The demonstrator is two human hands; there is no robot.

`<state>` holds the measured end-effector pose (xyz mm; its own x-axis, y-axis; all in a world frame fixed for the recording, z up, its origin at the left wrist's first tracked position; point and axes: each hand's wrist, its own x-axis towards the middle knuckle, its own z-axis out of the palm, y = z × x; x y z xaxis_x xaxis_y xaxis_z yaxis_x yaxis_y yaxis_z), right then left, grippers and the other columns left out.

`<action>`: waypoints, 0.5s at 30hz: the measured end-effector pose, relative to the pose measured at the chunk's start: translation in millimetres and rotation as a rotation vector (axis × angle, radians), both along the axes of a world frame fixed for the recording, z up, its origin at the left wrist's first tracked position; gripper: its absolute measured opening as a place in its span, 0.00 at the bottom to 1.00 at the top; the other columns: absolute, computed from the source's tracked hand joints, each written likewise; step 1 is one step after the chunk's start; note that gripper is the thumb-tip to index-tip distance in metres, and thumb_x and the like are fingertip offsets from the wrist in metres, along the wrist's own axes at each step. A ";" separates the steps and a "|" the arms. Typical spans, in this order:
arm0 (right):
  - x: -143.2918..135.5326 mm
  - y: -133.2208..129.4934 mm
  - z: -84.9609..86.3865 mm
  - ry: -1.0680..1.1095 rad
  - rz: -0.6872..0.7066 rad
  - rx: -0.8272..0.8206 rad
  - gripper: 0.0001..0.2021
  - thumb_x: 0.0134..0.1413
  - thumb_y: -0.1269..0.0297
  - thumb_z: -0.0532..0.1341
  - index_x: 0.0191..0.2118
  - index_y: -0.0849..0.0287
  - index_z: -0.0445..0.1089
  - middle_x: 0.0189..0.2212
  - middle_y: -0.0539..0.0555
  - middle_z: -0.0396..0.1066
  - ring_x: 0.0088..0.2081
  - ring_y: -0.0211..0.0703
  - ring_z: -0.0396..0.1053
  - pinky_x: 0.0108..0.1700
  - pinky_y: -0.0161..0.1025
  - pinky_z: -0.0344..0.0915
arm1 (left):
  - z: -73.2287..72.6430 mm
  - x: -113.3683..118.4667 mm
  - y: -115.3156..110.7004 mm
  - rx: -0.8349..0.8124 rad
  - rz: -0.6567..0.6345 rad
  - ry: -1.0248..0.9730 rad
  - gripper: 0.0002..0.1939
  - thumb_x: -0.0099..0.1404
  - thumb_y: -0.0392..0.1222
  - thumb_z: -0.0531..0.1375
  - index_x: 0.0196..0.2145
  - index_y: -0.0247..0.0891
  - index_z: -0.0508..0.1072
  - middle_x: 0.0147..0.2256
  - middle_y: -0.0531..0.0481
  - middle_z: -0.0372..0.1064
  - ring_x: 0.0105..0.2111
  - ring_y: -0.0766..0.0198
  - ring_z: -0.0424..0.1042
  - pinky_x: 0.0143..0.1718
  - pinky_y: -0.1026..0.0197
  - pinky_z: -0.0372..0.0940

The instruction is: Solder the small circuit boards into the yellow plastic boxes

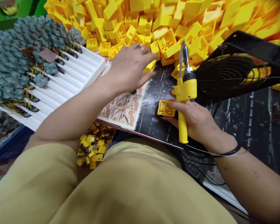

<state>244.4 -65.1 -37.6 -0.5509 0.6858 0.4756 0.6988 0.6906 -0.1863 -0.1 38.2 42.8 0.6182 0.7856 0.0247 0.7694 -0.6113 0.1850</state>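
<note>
My right hand [196, 119] holds a yellow soldering gun [184, 115], its metal tip pointing up and away. The same hand's thumb and fingers also grip a small open yellow case [164, 109] above the black bench surface. My left hand [133, 67] reaches over the front of the heap of yellow cases [123, 29], fingers partly spread. A yellow case [150, 67] shows just behind its fingers; whether they touch it is unclear.
A white ridged foam tray [77, 73] with many grey-green wired modules [11, 62] lies left. A black fan [226, 71] stands right. A patterned sheet [121, 109] covers part of the bench [151, 124]. Yellow parts [93, 147] sit below the edge.
</note>
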 end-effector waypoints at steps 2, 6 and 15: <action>-3.7 -0.7 -2.1 0.012 -0.007 -0.029 0.18 0.57 0.60 0.65 0.51 0.55 0.62 0.37 0.55 0.73 0.39 0.48 0.73 0.43 0.46 0.71 | -16.0 33.7 34.2 0.095 0.055 -0.008 0.16 0.63 0.44 0.58 0.48 0.45 0.76 0.45 0.46 0.75 0.52 0.49 0.68 0.51 0.47 0.65; 1.6 -4.7 -2.4 0.070 -0.023 -0.063 0.19 0.58 0.64 0.64 0.53 0.54 0.62 0.39 0.54 0.74 0.39 0.47 0.74 0.44 0.46 0.72 | -22.9 52.3 53.2 -0.013 -0.091 0.015 0.18 0.58 0.36 0.57 0.43 0.47 0.79 0.40 0.51 0.76 0.52 0.49 0.70 0.50 0.47 0.65; 19.7 -13.6 0.3 0.120 0.031 -0.138 0.21 0.59 0.66 0.63 0.56 0.52 0.60 0.40 0.54 0.74 0.38 0.47 0.76 0.35 0.41 0.74 | -17.6 12.2 -31.7 -0.350 -0.564 -0.071 0.26 0.61 0.25 0.55 0.52 0.46 0.75 0.62 0.48 0.64 0.60 0.59 0.65 0.61 0.55 0.62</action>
<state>264.1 -78.7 -37.3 -0.5181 0.7323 0.4420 0.6445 0.6740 -0.3611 12.1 6.6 25.2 0.9429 0.3116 -0.1174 0.3283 -0.8113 0.4838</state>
